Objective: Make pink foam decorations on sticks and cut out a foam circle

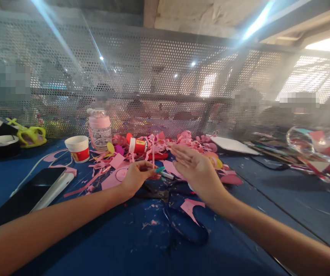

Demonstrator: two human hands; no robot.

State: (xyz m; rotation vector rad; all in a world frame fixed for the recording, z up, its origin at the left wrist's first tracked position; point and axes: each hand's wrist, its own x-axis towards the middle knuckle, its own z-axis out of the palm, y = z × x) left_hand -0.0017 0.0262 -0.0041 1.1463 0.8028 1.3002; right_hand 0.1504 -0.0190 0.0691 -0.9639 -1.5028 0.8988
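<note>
The blue surface [104, 241] is flecked with small bits. Scissors [164, 195] lie near its middle, pink paper [114, 177] heaped beyond them. A phone [27, 191], cup [80, 155] and bottle [99, 130] sit to the left, a white pad [234, 145] to the right.

scissor blades [150, 193]: metal | paper scraps [184, 138]: matt | phone screen [27, 196]: glossy, smooth

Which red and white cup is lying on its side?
The cup among the pink scraps, beyond the left hand: its mouth faces left. The other cup, left of it beside the bottle, stands upright.
</note>
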